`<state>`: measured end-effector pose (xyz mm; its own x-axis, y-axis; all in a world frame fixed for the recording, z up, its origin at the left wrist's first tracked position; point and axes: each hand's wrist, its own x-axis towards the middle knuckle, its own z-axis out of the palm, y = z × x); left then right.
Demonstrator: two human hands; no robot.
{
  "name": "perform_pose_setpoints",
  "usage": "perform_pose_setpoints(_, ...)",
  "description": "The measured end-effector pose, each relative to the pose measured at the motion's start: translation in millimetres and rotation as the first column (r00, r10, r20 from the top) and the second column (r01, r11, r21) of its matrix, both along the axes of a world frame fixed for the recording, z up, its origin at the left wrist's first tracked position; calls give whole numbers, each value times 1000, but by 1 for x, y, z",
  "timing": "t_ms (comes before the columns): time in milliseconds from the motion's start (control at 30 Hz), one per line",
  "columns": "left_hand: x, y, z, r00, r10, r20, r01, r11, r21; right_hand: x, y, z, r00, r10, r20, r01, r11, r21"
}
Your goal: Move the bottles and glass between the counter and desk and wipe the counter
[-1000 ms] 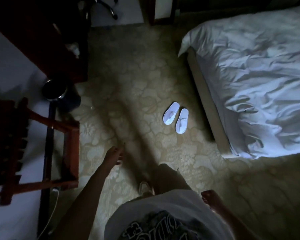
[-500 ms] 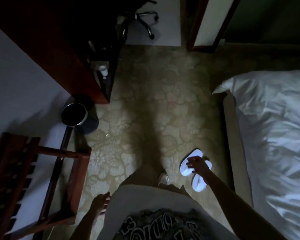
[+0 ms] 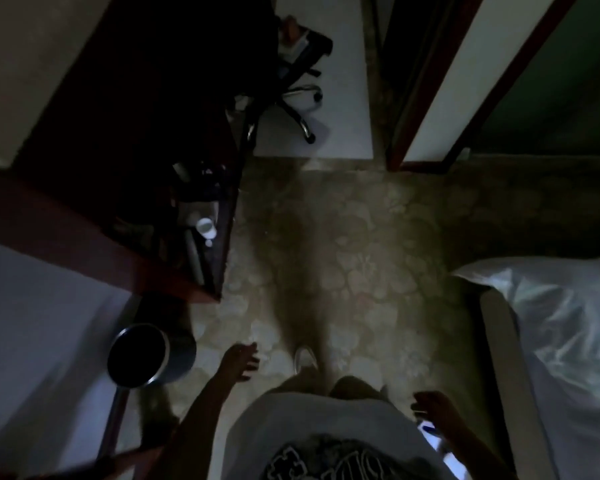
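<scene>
The room is dim and I look down at patterned carpet. A dark wooden counter stands at the left, with a white cup and a few dark, hard-to-read items on its shelf. No bottle can be made out clearly. My left hand hangs low in front of me with fingers apart and nothing in it. My right hand is at my right side, fingers loosely spread, empty. Both hands are well short of the counter.
A round dark bin sits on the floor below the counter's near corner. A bed with white bedding fills the right. White slippers lie by my right arm. An office chair stands ahead near a doorway.
I have walked forward: counter, bin and chair are nearer, the slippers have dropped behind my right arm. My left hand swung forward, my right hand swung back.
</scene>
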<state>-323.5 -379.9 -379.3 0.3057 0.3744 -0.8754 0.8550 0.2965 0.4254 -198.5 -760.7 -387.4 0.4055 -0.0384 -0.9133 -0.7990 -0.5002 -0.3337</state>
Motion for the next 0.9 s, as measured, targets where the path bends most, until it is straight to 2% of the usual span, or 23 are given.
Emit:
perform_pose_setpoints(133,130,79,40,988,-17,153,4,996,88,87,73,20,995,-55,78,55,998,-1)
perform_pose_setpoints(200,178,112,42,983,-26,180,10,996,86,138,118,18,989,-39,141,30,997,67)
perform_pose_setpoints(367,295,195,64,958,84,275,-104,993,59,289,271,31,957,80,280,-148,962,230)
perform_pose_setpoints(467,350,243,115,906,161,390,-244,954,173,374,382,55,906,203,370,-331,887,322)
perform_pose_setpoints(500,365,258,134,881,183,437,-293,935,199,397,416,67,883,225,411,-381,855,351)
perform_pose_setpoints(533,387,301,159,832,243,499,-404,881,245,443,489,88,833,316,454,-504,772,387)
perform_pose_setpoints(567,403,332,184,771,286,569,-508,815,278,476,545,106,752,374,542,-613,700,366)
perform_pose_setpoints(600,405,335,206,749,271,605,-536,784,313,481,561,124,690,415,592,-685,638,352)
perform_pose_setpoints(633,408,343,223,728,265,633,-565,754,334,484,586,147,643,407,649,-730,582,358)
perform_pose_setpoints(700,408,343,254,680,253,689,-605,724,332,489,608,178,627,261,734,-718,559,414)
perform_pose_setpoints(733,409,354,272,660,265,703,-639,690,339,497,633,197,591,239,771,-747,524,409)
perform_pose_setpoints(800,411,395,307,584,323,745,-743,582,331,514,708,240,480,243,843,-845,386,370)
perform_pose_setpoints(900,407,456,338,435,450,780,-880,397,262,524,813,293,324,146,935,-940,160,301)
